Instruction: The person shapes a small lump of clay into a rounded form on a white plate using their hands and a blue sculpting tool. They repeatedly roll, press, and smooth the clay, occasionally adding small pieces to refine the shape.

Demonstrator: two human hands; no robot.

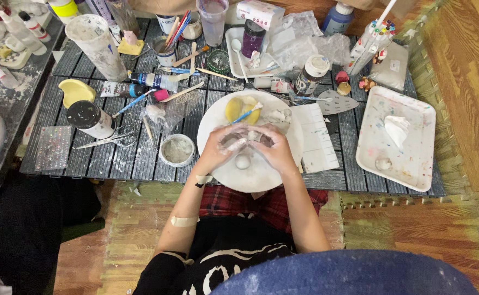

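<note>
Left hand (220,146) and right hand (272,146) meet over the round white plate (217,117) on the dark slatted surface (114,158), fingers clenched around a pale lump of clay (246,139); a small white ball (243,161) lies just below them.

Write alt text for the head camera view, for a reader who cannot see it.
Seen from above, a person's left hand and right hand press together around a small pale lump over a round white plate on a dark slatted table. Around the plate lie scissors, a small cup of white paste, paint bottles and a white paint-flecked tray.
</note>
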